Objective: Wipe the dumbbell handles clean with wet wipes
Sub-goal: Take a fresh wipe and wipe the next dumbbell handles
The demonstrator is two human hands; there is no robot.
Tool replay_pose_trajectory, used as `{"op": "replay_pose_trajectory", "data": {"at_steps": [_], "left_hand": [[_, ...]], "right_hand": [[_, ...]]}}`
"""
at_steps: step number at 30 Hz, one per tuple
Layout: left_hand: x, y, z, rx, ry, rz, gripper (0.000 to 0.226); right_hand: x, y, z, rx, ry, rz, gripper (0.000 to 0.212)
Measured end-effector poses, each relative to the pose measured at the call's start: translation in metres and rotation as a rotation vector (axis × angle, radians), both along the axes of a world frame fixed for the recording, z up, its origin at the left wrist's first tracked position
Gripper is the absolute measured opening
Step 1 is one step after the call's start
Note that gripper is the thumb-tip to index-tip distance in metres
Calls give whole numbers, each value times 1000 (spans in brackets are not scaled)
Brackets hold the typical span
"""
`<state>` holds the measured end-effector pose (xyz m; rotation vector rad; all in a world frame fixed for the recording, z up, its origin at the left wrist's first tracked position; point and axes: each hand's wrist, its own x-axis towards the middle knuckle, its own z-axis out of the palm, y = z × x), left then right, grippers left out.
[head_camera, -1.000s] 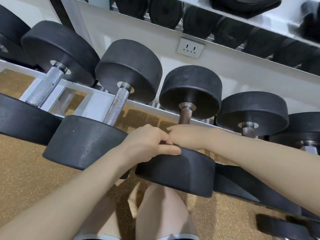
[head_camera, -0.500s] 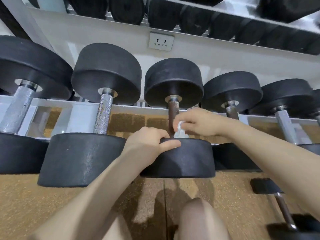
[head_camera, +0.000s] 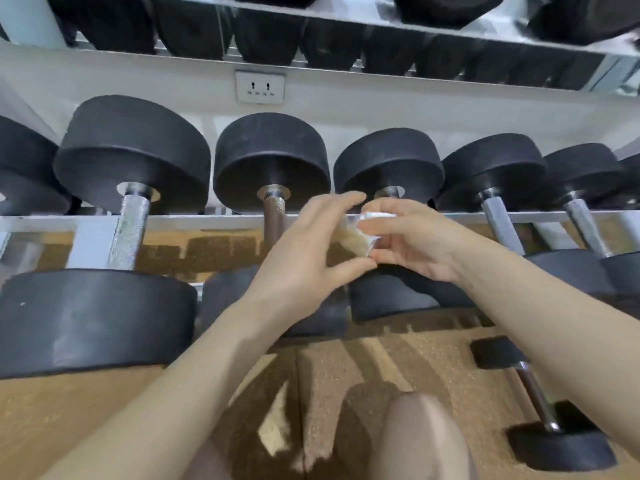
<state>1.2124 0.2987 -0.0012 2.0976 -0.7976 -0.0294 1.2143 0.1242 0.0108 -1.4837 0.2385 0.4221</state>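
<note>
A row of black dumbbells lies on a white rack [head_camera: 221,220]. One dumbbell has a rusty brown handle [head_camera: 274,220]; its neighbour on the left has a silver knurled handle [head_camera: 129,230]. Both my hands are lifted off the dumbbells and meet in front of the rack. My right hand [head_camera: 408,237] pinches a crumpled wet wipe [head_camera: 360,233], white with brown stains. My left hand [head_camera: 308,258] has its fingers spread, and its thumb and fingertips touch the same wipe from the left. The handle behind my hands is hidden.
More silver-handled dumbbells [head_camera: 498,223] fill the rack to the right. A small dumbbell [head_camera: 536,400] lies on the brown cork floor at the lower right. An upper shelf [head_camera: 346,26] holds more black weights. A wall socket [head_camera: 260,86] sits above. My knee [head_camera: 419,441] is below.
My left hand has let go of the near dumbbell head and risen to the wipe. My right hand has pulled the wipe off the brown handle. The view has shifted right.
</note>
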Motion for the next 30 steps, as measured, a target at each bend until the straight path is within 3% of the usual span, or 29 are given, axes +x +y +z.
{"op": "replay_pose_trajectory", "data": {"at_steps": [2,7,11,15,18,22,27,30], "left_hand": [[-5,-19,2,-33,-71,-1,49],[-8,-59,3,-55,-71,126,7],[-10,-81,2,-57,103,238,8],[-17,-97,5,-314,441,411,12],[-18,-111,7,-459,574,480,13],[-17,-132,4,-552,601,552,13],[-18,-154,-5,-510,524,640,9],[-15,-163,-8,-497,516,674,7]], "right_hand": [[-3,-14,3,42,24,64,19],[-6,-49,3,7,49,179,7],[-3,-78,1,123,96,153,13],[3,-105,6,106,41,206,18],[5,-117,7,-6,47,287,4],[12,-129,5,-58,35,319,21],[20,-145,1,99,154,283,24],[20,-153,-2,217,144,320,36]]}}
